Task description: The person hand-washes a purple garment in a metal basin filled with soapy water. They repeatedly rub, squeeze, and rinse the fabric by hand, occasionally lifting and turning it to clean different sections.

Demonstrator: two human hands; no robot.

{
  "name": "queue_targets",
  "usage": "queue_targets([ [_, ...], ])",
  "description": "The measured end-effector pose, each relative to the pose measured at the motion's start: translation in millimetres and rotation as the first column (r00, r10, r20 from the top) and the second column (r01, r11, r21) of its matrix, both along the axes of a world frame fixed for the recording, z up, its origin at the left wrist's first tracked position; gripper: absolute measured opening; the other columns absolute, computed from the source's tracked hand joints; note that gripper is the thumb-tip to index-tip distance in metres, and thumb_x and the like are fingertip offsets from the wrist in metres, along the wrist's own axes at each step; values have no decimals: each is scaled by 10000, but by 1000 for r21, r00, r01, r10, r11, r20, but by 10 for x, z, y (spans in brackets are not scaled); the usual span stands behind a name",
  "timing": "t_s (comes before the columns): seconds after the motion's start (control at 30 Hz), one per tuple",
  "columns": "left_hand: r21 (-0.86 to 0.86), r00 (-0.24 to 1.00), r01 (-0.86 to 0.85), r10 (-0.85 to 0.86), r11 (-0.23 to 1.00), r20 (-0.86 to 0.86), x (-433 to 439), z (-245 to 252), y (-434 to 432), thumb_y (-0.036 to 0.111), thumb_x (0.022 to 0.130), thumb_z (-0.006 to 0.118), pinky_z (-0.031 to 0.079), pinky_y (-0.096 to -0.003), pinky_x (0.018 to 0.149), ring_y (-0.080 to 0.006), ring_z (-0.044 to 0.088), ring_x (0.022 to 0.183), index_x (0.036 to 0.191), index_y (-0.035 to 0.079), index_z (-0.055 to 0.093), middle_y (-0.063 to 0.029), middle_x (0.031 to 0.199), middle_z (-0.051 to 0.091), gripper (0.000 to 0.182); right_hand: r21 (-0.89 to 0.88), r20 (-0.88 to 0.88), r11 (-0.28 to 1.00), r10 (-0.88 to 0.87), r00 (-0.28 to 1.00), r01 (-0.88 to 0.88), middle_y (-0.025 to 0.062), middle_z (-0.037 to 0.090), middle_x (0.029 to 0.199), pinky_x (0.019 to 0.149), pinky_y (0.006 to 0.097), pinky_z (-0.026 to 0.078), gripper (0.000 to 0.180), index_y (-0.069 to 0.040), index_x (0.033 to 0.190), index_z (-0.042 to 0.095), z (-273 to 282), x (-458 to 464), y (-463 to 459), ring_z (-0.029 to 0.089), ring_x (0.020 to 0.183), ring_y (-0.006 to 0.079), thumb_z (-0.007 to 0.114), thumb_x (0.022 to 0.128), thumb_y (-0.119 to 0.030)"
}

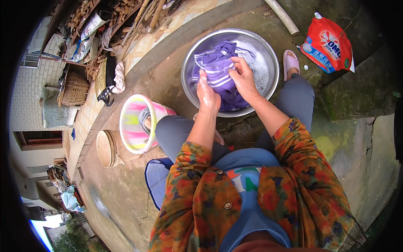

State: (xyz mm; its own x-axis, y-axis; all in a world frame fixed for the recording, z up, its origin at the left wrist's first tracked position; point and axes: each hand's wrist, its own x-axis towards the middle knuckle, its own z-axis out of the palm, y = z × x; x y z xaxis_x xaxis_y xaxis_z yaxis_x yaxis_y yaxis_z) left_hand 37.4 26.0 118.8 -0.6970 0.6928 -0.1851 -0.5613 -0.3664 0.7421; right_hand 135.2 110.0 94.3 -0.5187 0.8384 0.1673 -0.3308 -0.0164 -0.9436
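A purple garment with white stripes is bunched up over a round metal basin. My left hand grips its near left edge, with suds on the skin. On the other side, the fingers of my right hand pinch the striped cloth. More purple fabric hangs below both hands into the basin. Behind it, a white cloth lies at the basin's far side. Foamy water shows along the right of the basin.
A red OMO detergent bag stands at the far right, a small white cap near it. To my left are a pink and white bucket holding grey cloth, and a beige bucket. A pipe lies beyond the basin.
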Motion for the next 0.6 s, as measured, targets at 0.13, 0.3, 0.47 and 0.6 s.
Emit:
queue_targets([
  [0.13, -23, 999, -26, 27, 999, 29, -75, -34, -27, 349, 1098, 415, 498, -386, 1003, -215, 635, 1111, 1279, 8, 583, -105, 1234, 649, 421, -40, -114, 999, 25, 993, -30, 6, 620, 940, 778, 259, 457, 273, -52, 1179, 584, 96, -92, -57, 560, 847, 92, 547, 912, -6],
  [0.3, -11, 994, -30, 31, 999, 105, -313, 0, -32, 440, 1075, 446, 551, -390, 897, -221, 661, 995, 1183, 31, 608, -92, 1113, 663, 453, 263, 103, 961, -111, 988, 81, 85, 647, 934, 711, 313, 498, 183, -40, 1075, 610, 479, -289, -371, 630, 786, 179, 585, 905, -103],
  [0.47, 290, 972, 122, -173, 949, 157, -667, -147, -30, 453, 1063, 481, 470, -324, 623, -163, 544, 710, 886, 137, 585, 11, 743, 568, 376, 879, 151, 476, -322, 935, 23, 128, 608, 860, 654, 413, 515, 259, -79, 906, 590, 704, -580, -809, 641, 743, 331, 729, 883, -295],
  [0.6, 459, 913, 89, -257, 884, 317, -870, -307, 34, 458, 1050, 524, 414, -331, 556, -143, 493, 631, 725, 153, 530, 18, 642, 491, 446, 953, 180, 294, -363, 914, -71, 117, 604, 750, 611, 430, 518, 281, -92, 763, 593, 572, -882, -785, 632, 668, 350, 712, 895, -310],
])
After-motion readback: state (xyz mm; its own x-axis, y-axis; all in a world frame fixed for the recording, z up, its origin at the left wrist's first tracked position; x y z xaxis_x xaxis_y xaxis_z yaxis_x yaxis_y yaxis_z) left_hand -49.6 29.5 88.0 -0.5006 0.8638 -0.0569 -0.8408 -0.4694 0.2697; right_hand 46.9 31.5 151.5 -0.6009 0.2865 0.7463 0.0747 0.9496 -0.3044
